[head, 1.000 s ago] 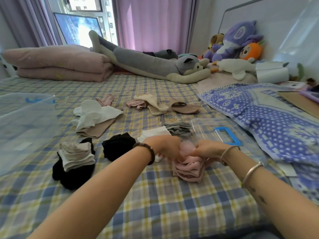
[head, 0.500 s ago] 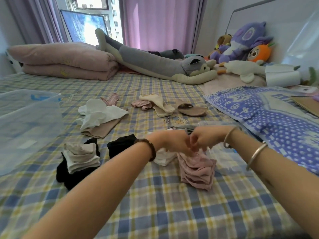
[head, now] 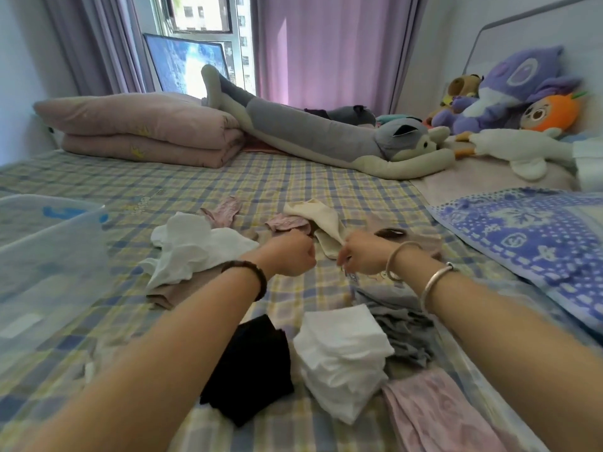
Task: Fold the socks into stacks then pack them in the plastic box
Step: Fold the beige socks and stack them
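I saw both hands out over the middle of the bed point(head: 329, 187), close together but apart. The left hand point(head: 288, 256) was balled up with its fingers curled in, right at the near edge of a crumpled pink sock point(head: 287, 221); I could not tell whether it had hold of anything. The right hand point(head: 362, 256) was curled too, and its thumb and fingers pinched the near end of a cream sock point(head: 321, 223) that ran away toward eleven o'clock from it.

At nine o'clock in my view stood the clear plastic box point(head: 49, 252), on the bed and well apart from the hands. Between box and left hand lay a loose white heap point(head: 195, 246) on top of a beige piece point(head: 177, 290).

Toward six o'clock, between my forearms, sat the folded stacks: a black stack point(head: 251, 370), a white stack point(head: 342, 360) touching its right side, a grey stack point(head: 403, 327) just behind that, and a pink stack point(head: 434, 415) at five o'clock. A brown sock point(head: 421, 239) lay just beyond the right wrist.
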`<action>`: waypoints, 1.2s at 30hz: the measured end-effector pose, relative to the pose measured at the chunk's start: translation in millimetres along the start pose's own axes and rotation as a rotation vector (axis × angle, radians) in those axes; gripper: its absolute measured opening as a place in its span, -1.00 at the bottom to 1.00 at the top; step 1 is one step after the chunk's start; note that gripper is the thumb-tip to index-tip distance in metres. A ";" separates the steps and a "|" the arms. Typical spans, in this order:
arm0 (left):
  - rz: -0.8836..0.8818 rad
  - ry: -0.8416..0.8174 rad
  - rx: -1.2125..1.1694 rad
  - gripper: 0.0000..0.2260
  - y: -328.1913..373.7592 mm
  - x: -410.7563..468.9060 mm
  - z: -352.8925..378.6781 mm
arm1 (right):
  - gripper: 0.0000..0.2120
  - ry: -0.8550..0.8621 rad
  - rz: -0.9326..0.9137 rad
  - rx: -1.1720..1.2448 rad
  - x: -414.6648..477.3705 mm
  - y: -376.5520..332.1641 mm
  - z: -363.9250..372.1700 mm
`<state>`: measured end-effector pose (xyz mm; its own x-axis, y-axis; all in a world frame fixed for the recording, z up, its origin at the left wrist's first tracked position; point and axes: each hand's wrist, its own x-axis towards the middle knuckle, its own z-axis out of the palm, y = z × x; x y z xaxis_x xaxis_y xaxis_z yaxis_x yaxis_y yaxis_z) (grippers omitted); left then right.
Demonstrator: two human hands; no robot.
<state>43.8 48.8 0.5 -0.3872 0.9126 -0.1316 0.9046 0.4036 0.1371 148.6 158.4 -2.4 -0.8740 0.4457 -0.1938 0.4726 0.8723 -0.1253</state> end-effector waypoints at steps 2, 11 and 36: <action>0.017 -0.094 0.040 -0.74 -3.6 25.6 10.3 | -0.68 -0.040 0.031 -0.073 30.2 13.2 15.4; 0.021 -0.144 0.023 -0.63 -5.8 63.2 35.4 | -0.64 0.011 0.014 -0.164 67.2 33.5 33.9; 0.253 0.854 -0.964 -0.88 29.4 -129.1 -135.2 | -0.68 1.155 -0.445 0.243 -117.2 -103.4 -163.1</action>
<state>96.3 -48.2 154.3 -0.5387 0.5796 0.6114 0.6164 -0.2237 0.7550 183.7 48.7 192.0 -0.4938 0.1459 0.8572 0.0137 0.9870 -0.1601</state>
